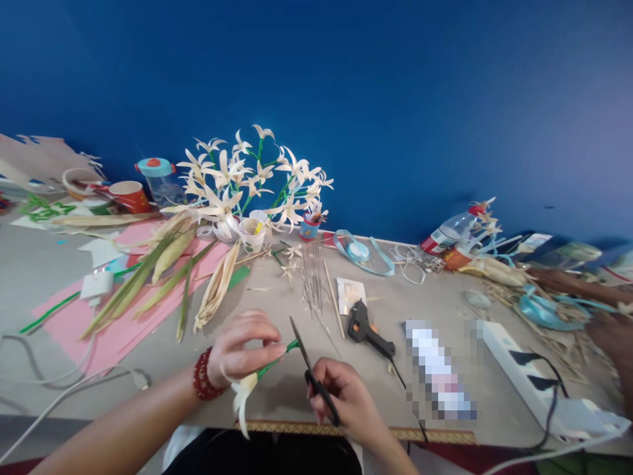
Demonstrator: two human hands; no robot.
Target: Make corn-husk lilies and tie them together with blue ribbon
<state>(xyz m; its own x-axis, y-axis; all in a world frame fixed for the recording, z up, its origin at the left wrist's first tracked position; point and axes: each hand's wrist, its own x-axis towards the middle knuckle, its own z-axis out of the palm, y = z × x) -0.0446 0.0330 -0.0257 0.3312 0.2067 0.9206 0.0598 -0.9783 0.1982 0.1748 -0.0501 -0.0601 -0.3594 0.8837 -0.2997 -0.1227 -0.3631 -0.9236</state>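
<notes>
My left hand [250, 346] pinches the green-wrapped stem [271, 367] of a cream-white handmade flower [242, 399], whose petals hang down toward me. In my right hand [341, 396] is a pair of black-handled scissors [316, 379], blades pointing up and away. The blades lie at the tip of the green stem; whether they touch it I cannot tell. Behind my hands, many finished white flowers [252, 175] on green stems stand in white cups [253, 232]. A bundle of dried husk strips [217, 287] lies beyond my left hand.
A black glue gun [368, 330] and thin wires [311, 277] lie ahead of my right hand. Farther right are a white power strip [519, 376] and another person's hand [610, 336]. Pink paper [133, 323], a white charger [96, 287] and its cable occupy the left.
</notes>
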